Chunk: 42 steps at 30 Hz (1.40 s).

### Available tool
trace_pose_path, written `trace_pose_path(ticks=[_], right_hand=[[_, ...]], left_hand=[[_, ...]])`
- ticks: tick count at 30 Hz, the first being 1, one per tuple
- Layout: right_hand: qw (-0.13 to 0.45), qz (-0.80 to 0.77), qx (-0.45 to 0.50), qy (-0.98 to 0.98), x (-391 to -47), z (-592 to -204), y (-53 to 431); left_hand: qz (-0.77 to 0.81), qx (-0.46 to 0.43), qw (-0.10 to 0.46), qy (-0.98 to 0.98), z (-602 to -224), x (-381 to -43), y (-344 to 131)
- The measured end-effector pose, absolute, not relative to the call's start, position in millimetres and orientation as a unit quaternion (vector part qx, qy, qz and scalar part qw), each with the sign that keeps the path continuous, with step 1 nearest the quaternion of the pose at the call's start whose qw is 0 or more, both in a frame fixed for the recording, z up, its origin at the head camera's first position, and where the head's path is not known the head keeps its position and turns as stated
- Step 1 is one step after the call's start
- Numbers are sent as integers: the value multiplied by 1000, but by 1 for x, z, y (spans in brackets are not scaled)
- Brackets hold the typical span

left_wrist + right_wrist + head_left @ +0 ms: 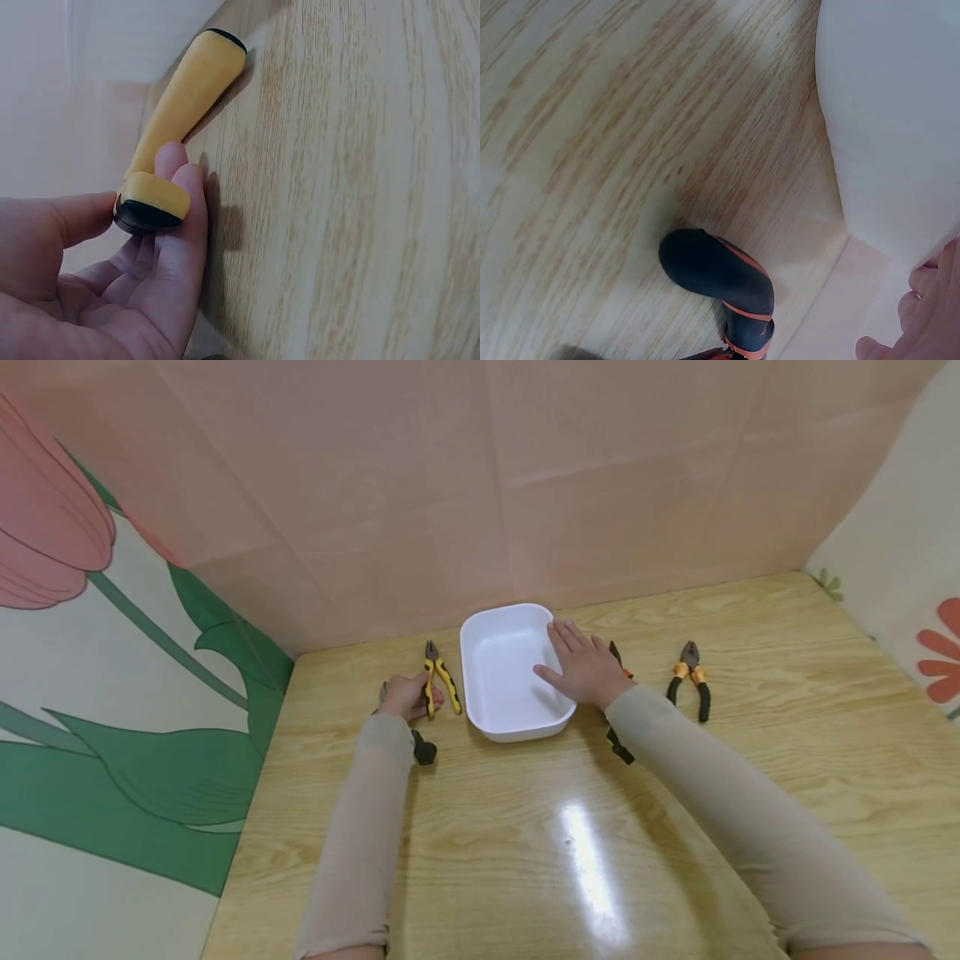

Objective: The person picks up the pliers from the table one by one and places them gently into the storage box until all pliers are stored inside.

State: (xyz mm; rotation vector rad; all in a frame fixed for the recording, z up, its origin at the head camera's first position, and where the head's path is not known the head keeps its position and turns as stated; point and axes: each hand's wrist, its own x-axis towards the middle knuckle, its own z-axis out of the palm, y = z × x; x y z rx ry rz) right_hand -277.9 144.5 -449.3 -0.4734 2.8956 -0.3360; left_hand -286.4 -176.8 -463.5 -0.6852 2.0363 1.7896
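My left hand [405,697] pinches one handle of yellow-and-black pliers [447,683] between thumb and fingers. In the left wrist view, that handle's end [154,199] points at the camera, and the other handle [191,94] spreads away. The pliers' dark jaws point toward the wall. To their right stands a white plastic tub [502,672]. My right hand [585,668] lies over the tub's right rim, fingers straight and thumb stretched over the inside. Beside this hand, a tool with a dark tip [615,652] is mostly hidden by hand and sleeve; a black-and-orange handle [742,281] shows in the right wrist view.
Further right, pliers with orange-and-black handles [702,689] lie on the wooden table [495,860]. A pink covering [390,485] hangs right behind the tub. Small black objects sit under both wrists, partly hidden. Painted walls border the table left and right.
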Motion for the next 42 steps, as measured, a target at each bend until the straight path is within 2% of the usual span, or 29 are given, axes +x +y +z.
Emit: trace_pose_path(ticks=[42], right_hand=[[96, -104, -167, 976, -275, -446, 143]], left_hand=[[683, -265, 103, 673, -478, -283, -170]])
